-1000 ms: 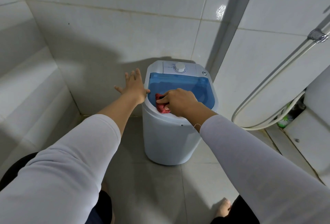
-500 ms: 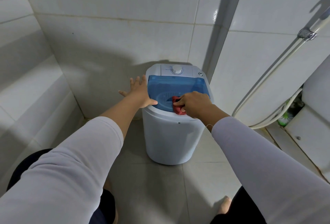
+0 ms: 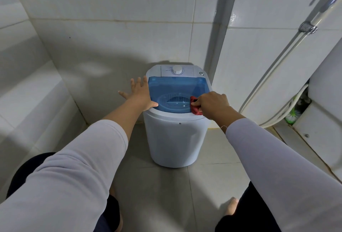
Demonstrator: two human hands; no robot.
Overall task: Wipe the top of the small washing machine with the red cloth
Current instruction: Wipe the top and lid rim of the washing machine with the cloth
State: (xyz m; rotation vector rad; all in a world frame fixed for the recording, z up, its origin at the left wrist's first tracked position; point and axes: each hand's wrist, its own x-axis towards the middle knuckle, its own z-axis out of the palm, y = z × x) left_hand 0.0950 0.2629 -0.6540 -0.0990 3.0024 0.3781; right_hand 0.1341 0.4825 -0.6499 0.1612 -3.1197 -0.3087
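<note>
A small white washing machine (image 3: 175,139) stands on the tiled floor in the corner. Its top has a clear blue lid (image 3: 172,87) and a white dial (image 3: 177,69) at the back. My right hand (image 3: 211,105) is closed on the bunched red cloth (image 3: 194,106) and presses it on the lid's front right edge. Most of the cloth is hidden under my fingers. My left hand (image 3: 141,95) lies flat with fingers spread against the machine's left rim, thumb on the front of the lid.
Tiled walls close in behind and to the left. A shower hose (image 3: 277,69) and its holder (image 3: 307,28) hang on the right wall. A green brush (image 3: 293,114) sits in a gap low right. My bare foot (image 3: 231,206) rests on the floor tiles.
My right hand has slid the red cloth from the lid's front left across to its front right edge. My left hand stays on the left rim.
</note>
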